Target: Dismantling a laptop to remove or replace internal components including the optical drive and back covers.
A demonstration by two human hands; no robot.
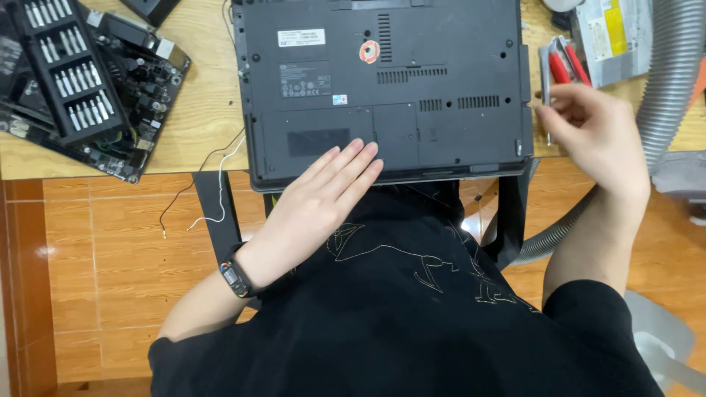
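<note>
- My left hand point(323, 198) lies flat, fingers spread open, on the near edge of the upside-down black laptop point(382, 81).
- My right hand point(596, 136) pinches a thin silver screwdriver point(546, 88) just off the laptop's right side.
- Bit set point(66, 66) sits far left.

A black short-sleeved cotton shirt point(412, 309) with thin gold line embroidery across the front covers the person; a slim black fitness band point(237, 276) circles the left wrist, arms otherwise bare.
</note>
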